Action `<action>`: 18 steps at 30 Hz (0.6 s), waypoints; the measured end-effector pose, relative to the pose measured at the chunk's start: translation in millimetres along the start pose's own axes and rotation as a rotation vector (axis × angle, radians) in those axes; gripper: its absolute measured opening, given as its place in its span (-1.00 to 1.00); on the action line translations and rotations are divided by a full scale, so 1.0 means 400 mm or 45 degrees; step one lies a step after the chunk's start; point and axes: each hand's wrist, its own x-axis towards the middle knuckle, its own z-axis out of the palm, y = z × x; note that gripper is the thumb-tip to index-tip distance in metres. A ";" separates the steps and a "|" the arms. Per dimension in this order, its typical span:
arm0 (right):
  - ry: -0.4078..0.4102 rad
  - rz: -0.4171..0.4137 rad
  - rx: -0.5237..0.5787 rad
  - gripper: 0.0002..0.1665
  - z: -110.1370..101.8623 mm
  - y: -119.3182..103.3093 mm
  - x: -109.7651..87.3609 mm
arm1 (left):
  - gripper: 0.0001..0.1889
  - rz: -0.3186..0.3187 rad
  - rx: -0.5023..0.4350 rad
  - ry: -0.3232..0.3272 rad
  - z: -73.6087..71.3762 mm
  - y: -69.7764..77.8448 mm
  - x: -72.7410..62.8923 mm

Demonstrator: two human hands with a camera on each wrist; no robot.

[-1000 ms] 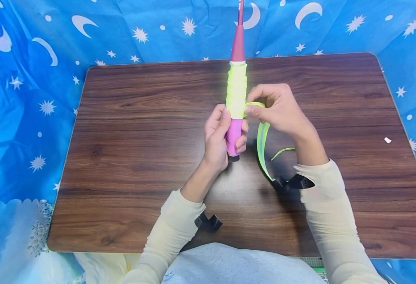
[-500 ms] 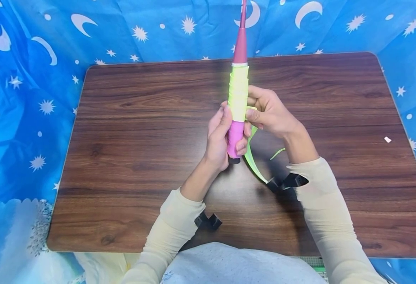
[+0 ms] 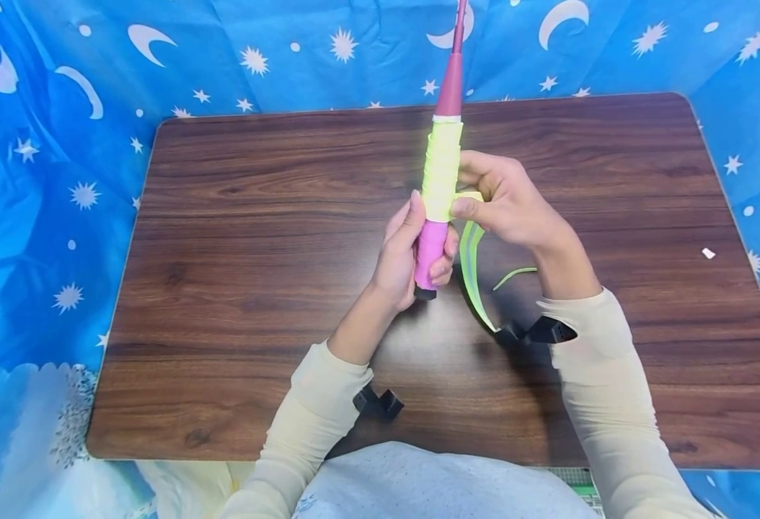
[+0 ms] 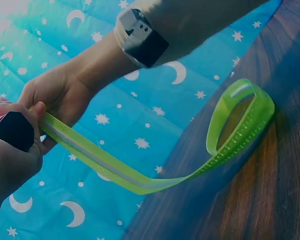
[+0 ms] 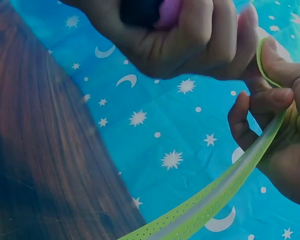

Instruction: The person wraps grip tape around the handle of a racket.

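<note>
My left hand (image 3: 401, 249) grips the pink lower part of a badminton racket handle (image 3: 431, 249), its black butt end (image 4: 14, 131) facing the left wrist camera. Above the fingers, neon yellow-green grip tape (image 3: 442, 169) is wound in overlapping turns up to a white band below the dark pink cone. The racket's head lies outside the head view. At the right side of the handle, my right hand (image 3: 513, 202) pinches the tape where it leaves the windings. From there the loose perforated tape, with a grey centre stripe, hangs to the table and curls into a loop (image 4: 262, 107).
A brown wood-grain table (image 3: 257, 288) lies under both hands. Blue cloth (image 3: 347, 79) with moons and stars surrounds it. On the right of the table is a small white scrap (image 3: 708, 253). Black wrist cameras (image 3: 551, 330) stick out from the sleeves.
The racket's upper end has tilted to the right. My right hand moved in toward the handle, then slightly back out, still holding the tape; the hanging tape swung left and back right.
</note>
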 end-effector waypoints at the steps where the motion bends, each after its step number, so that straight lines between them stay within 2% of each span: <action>1: 0.013 -0.015 -0.023 -0.53 0.001 -0.002 -0.001 | -0.53 0.004 0.044 0.029 -0.001 0.000 0.002; 5: 0.108 -0.027 -0.103 -0.61 0.009 -0.007 -0.004 | -0.60 0.072 0.264 0.204 -0.001 0.006 0.015; 8: 0.192 0.002 -0.182 -0.61 0.019 -0.009 -0.001 | -0.73 0.188 0.353 0.351 0.003 0.008 0.019; 10: 0.241 0.022 -0.231 -0.59 0.028 -0.010 0.003 | -0.77 0.279 0.401 0.420 0.008 0.006 0.017; 15: 0.340 0.062 -0.295 -0.56 0.050 -0.015 0.013 | -0.68 0.465 0.567 0.476 0.015 -0.007 0.013; 18: 0.363 0.139 -0.313 -0.55 0.058 -0.024 0.016 | -0.70 0.540 0.564 0.514 0.012 -0.016 0.015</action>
